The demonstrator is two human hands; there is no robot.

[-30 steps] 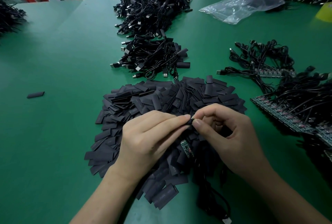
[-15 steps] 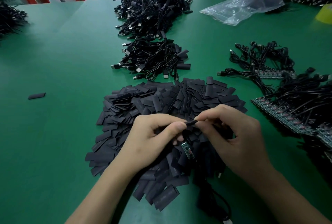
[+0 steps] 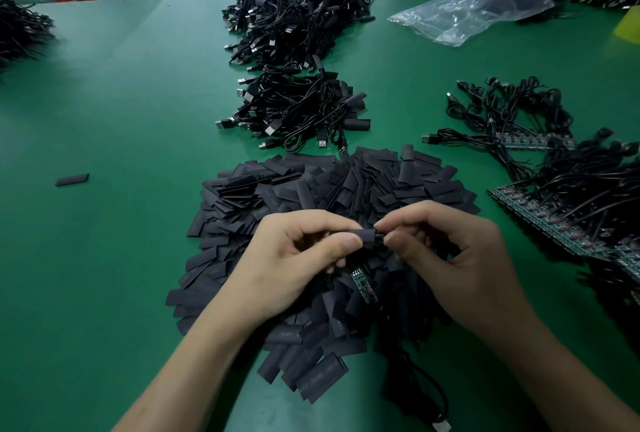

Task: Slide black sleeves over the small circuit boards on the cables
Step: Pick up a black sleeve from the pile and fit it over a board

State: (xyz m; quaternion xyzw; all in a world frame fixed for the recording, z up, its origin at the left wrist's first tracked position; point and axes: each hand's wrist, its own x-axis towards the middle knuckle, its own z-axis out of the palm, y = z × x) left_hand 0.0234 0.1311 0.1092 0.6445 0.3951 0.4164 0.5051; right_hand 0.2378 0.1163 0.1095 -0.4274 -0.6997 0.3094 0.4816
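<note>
Green table (image 3: 121, 119): smooth mat, pretty crowded.
Sleeve pile (image 3: 311, 196): flat matte black strips heaped under both hands.
Left hand (image 3: 294, 258): thumb and fingers pinched shut on a black sleeve (image 3: 367, 236).
Right hand (image 3: 457, 258): fingertips closed on the cable end at the sleeve's mouth.
Circuit board (image 3: 362, 281): small, green, just below the sleeve.
Cables (image 3: 294, 109): tangled bundles farther back.

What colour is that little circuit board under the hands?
Dark green, on the circuit board; head view, the only one.
</note>
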